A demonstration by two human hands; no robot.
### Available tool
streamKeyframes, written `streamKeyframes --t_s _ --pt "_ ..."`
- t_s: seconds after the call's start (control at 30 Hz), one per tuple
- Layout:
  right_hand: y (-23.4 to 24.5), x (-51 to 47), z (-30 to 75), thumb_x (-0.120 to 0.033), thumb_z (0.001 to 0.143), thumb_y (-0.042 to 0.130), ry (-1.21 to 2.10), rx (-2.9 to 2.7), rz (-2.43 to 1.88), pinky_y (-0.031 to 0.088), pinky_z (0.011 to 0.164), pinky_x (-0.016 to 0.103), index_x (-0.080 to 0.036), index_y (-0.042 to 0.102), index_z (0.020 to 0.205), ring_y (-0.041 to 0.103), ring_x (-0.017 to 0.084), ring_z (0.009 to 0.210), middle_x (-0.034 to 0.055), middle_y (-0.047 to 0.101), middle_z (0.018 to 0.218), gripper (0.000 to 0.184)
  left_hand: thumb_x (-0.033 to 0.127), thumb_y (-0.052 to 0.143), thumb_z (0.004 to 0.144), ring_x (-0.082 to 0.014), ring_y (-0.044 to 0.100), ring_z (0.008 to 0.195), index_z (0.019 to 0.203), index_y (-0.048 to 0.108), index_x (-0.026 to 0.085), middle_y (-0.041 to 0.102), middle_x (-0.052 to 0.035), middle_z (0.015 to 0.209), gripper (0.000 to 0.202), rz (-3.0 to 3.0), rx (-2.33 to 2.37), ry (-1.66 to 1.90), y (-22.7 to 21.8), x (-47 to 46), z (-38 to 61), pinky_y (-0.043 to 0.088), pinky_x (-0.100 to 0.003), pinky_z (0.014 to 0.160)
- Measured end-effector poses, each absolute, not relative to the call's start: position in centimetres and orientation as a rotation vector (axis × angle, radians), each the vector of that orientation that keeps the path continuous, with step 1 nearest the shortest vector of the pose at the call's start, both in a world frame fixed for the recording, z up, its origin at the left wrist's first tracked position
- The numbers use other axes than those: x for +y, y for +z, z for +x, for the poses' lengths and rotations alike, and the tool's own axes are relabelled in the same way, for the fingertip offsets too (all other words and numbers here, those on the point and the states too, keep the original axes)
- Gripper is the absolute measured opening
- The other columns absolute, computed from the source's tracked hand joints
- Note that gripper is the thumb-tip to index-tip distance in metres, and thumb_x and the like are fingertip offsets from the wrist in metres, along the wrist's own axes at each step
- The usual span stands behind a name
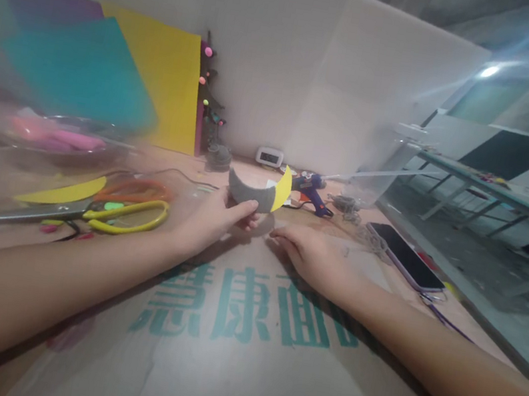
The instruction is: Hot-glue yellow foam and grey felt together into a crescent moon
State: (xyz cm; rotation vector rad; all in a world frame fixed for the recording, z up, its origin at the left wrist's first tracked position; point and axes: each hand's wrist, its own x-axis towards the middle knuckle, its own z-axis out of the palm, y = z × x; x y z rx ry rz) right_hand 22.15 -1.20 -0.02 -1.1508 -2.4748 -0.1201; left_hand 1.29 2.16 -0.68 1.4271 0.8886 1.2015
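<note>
My left hand [226,215] pinches a crescent-shaped cutout [251,194], mostly dark grey with a bright yellow right end, between thumb and fingers. It is held up above the table, points upward. Just to the right, my right hand [309,253] has its fingers drawn together in a pinch below the yellow end. It seems apart from the cutout, and whatever may be between its fingertips is too small to tell. On the left lie scissors [127,215] with yellow and orange handles, beside another yellow crescent piece [65,190].
Behind my hands are a blue glue gun [313,193] and a small white digital clock [270,157]. A phone [404,256] lies at the right edge. Coloured sheets [167,80] lean at the back left, near a clear bowl [59,135] with pink items. Printed sheeting [214,379] covers the front.
</note>
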Motion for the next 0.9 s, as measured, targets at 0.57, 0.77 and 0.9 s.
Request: streamKeyframes --t_s 0.57,0.77,0.9 --pt "4.5 -3.4 22.0 -0.015 0.096 0.041 -0.846 -2.584 -0.798 0.031 0.058 0.031 -0.015 0.067 0.093 0.053 0.016 0.065 0.0053 0.063 0.075 0.026 0.030 0.064 0.080 -0.0153 0.064 0.059 0.085 0.056 0.017 0.068 -0.0009 0.068 0.016 1.659 0.961 1.004 -0.6 1.3 1.1 0.049 -0.024 0.053" --pt "5.0 -2.0 23.3 -0.030 0.098 0.048 -0.794 -2.326 -0.966 0.033 0.058 0.028 -0.019 0.069 0.091 0.060 0.016 0.071 0.0044 0.070 0.083 0.024 0.029 0.064 0.080 -0.0148 0.063 0.056 0.089 0.055 0.017 0.067 -0.0002 0.065 0.017 1.638 0.942 0.980 -0.8 1.2 1.1 0.049 -0.024 0.054" --pt "5.2 -1.5 23.6 -0.034 0.099 0.046 -0.741 -2.318 -1.058 0.037 0.064 0.029 -0.020 0.069 0.091 0.061 0.017 0.076 0.0051 0.071 0.086 0.028 0.028 0.064 0.081 -0.0143 0.063 0.056 0.089 0.055 0.017 0.067 -0.0004 0.065 0.017 1.614 0.928 0.960 -0.8 1.3 1.2 0.049 -0.024 0.054"
